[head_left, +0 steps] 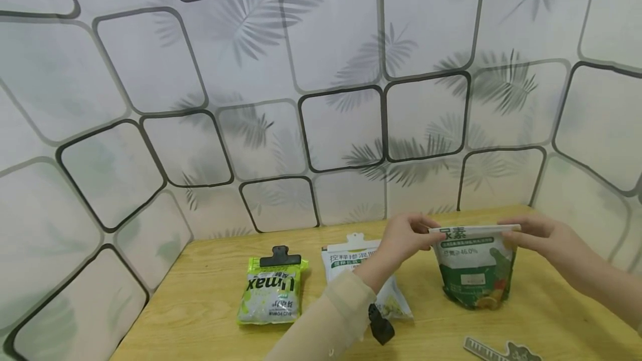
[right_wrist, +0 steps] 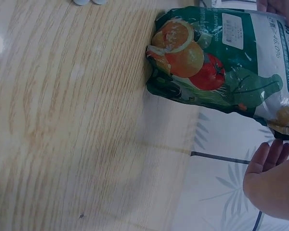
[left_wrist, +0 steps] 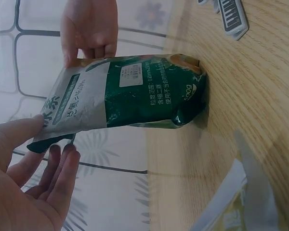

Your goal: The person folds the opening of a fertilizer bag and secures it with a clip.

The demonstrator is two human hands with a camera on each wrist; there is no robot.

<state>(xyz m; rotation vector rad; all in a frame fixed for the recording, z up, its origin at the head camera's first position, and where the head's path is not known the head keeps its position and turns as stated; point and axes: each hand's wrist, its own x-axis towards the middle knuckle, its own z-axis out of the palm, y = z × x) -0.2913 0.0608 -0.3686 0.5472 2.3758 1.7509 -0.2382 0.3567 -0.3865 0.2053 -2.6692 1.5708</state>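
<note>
A green and white plastic bag point(head_left: 473, 274) with fruit pictures and Chinese print stands upright on the table, its top edge folded or pressed flat. My left hand point(head_left: 403, 238) pinches the top left corner, and in the left wrist view its thumb point(left_wrist: 21, 131) lies on the front with the fingers behind. At the top right corner my right hand point(head_left: 544, 233) grips the edge between thumb and fingers. In the right wrist view most of the right fingers are hidden behind the bag. A grey ruler-patterned clip point(head_left: 494, 351) lies in front of the bag.
Left of my hands lies a yellow-green bag point(head_left: 271, 297) closed with a black clip point(head_left: 280, 256). A white bag point(head_left: 393, 297) with a white clip point(head_left: 356, 241) is partly behind my left arm. Another black clip point(head_left: 381, 325) lies nearby. A patterned curtain point(head_left: 341, 127) bounds the wooden table point(head_left: 175, 305).
</note>
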